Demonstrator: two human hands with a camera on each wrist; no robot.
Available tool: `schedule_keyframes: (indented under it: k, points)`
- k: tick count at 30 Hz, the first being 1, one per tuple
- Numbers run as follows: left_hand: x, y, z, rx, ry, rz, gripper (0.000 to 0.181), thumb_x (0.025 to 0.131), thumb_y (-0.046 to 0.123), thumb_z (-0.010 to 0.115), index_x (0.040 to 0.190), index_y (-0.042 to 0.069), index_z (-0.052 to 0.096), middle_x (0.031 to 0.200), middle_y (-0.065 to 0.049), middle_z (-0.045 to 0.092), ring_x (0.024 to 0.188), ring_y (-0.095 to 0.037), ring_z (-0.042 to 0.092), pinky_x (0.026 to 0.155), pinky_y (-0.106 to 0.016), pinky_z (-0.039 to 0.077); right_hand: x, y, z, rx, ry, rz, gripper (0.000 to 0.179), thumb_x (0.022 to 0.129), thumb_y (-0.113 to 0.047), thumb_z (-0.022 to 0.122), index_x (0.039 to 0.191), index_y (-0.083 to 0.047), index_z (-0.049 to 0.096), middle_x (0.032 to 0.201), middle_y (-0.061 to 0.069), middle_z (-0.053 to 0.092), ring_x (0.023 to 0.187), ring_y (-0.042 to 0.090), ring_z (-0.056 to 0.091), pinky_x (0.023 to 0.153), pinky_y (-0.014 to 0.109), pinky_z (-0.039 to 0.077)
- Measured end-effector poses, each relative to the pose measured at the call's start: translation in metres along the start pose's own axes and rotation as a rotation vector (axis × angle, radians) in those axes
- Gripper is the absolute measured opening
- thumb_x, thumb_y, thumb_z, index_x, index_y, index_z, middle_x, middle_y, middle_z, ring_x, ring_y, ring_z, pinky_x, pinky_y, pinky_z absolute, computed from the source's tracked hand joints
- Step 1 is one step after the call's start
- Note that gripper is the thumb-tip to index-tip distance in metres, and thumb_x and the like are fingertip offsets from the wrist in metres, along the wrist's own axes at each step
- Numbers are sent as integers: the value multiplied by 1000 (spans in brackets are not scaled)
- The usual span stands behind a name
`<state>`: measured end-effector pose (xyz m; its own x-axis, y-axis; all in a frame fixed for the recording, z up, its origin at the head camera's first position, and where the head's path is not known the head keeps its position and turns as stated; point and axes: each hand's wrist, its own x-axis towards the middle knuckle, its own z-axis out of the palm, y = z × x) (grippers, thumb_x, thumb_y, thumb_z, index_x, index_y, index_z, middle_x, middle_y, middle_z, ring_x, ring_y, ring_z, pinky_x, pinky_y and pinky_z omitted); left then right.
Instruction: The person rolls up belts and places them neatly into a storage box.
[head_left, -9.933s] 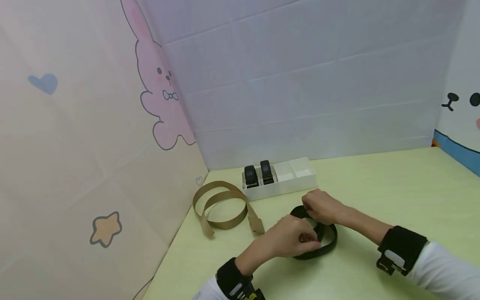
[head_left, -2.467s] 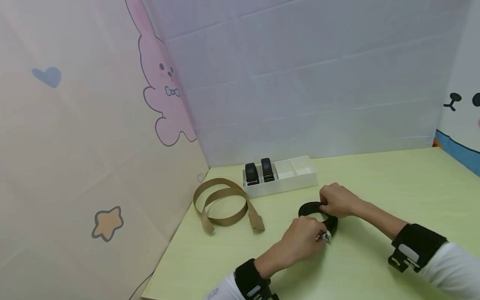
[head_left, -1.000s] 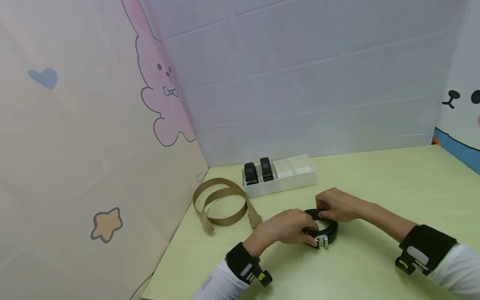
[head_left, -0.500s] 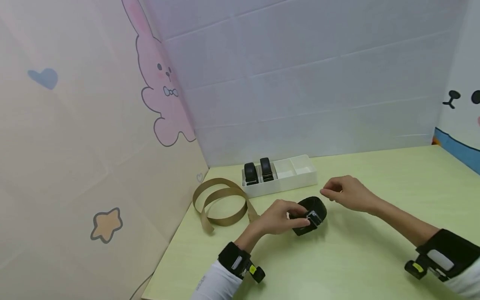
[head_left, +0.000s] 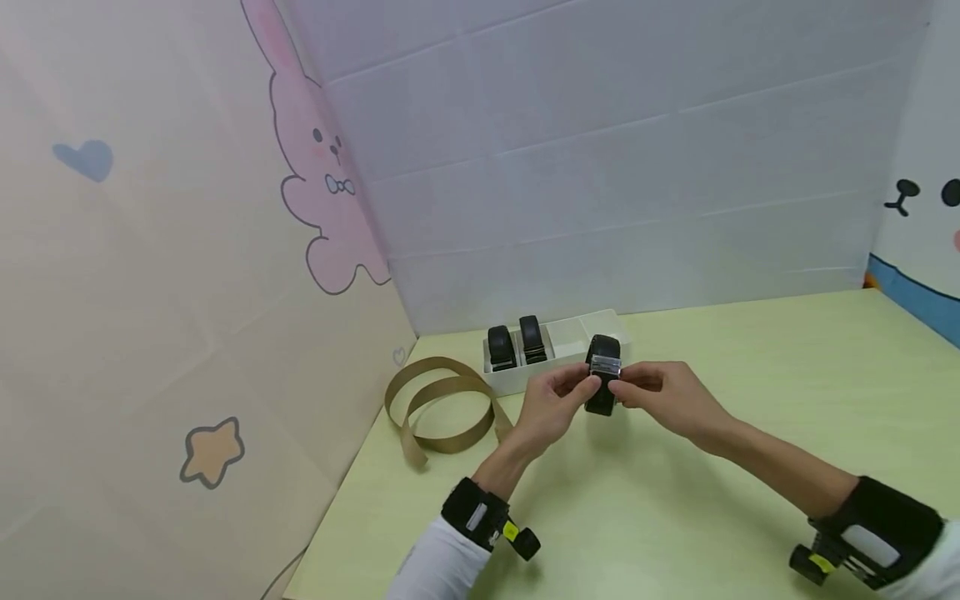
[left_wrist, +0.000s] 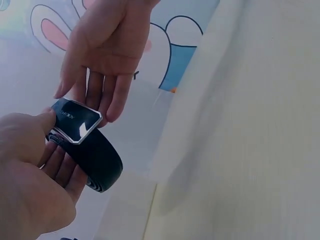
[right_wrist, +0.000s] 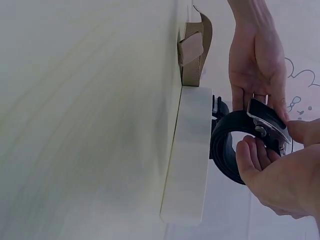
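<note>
A black belt (head_left: 603, 392), rolled into a coil with a shiny metal buckle (left_wrist: 75, 120), is held up in front of the white tray. My left hand (head_left: 551, 404) pinches it from the left side, thumb on the buckle's edge in the left wrist view. From the other side my right hand (head_left: 667, 398) grips it between thumb and fingers. The right wrist view shows the coil (right_wrist: 225, 155) end-on, with right-hand fingertips inside the loop.
The white divided tray (head_left: 525, 381) stands at the back with two rolled black belts (head_left: 500, 346) in its left compartments. A tan webbing belt (head_left: 450, 443) lies loosely looped on the table to the left. Printed cloth walls (head_left: 637, 167) rise behind and at the left.
The black belt has gone from a loose coil on the table to a tight roll, lifted toward the tray and turned buckle up. My right hand let go briefly and now holds it again.
</note>
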<state>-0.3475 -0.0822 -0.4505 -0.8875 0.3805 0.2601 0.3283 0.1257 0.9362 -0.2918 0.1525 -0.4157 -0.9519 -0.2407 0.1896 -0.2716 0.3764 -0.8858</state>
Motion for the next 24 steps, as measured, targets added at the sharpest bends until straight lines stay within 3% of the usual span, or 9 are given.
schedule_keyframes:
  k: [5, 10, 18, 24]
  points:
    - [4, 2, 4, -44, 8, 10, 34, 111, 20, 75, 142, 7, 77, 134, -15, 80, 102, -6, 72, 95, -22, 62, 6, 0, 5, -30, 79, -15, 37, 112, -27, 75, 136, 2, 76, 130, 19, 83, 121, 33, 81, 96, 33, 63]
    - [10, 8, 4, -58, 10, 21, 34, 111, 17, 74, 144, 7, 76, 135, -16, 79, 103, -7, 71, 97, -24, 62, 15, 2, 4, 26, 116, -28, 37, 110, -24, 77, 137, 1, 76, 134, 20, 81, 123, 32, 80, 91, 17, 59]
    - [29, 25, -9, -27, 40, 44, 36, 112, 16, 72, 146, 6, 75, 138, -17, 78, 106, -8, 71, 103, -25, 62, 48, -7, -10, 23, 74, -40, 41, 110, -26, 77, 141, 0, 73, 138, 21, 78, 123, 28, 78, 94, 18, 60]
    - [60, 34, -23, -12, 58, 39, 38, 113, 21, 72, 149, 10, 74, 142, -13, 78, 114, -11, 71, 113, -37, 61, 85, -17, -29, 10, 4, -56, 47, 113, -24, 73, 151, 2, 67, 145, 24, 75, 134, 35, 73, 108, 35, 61]
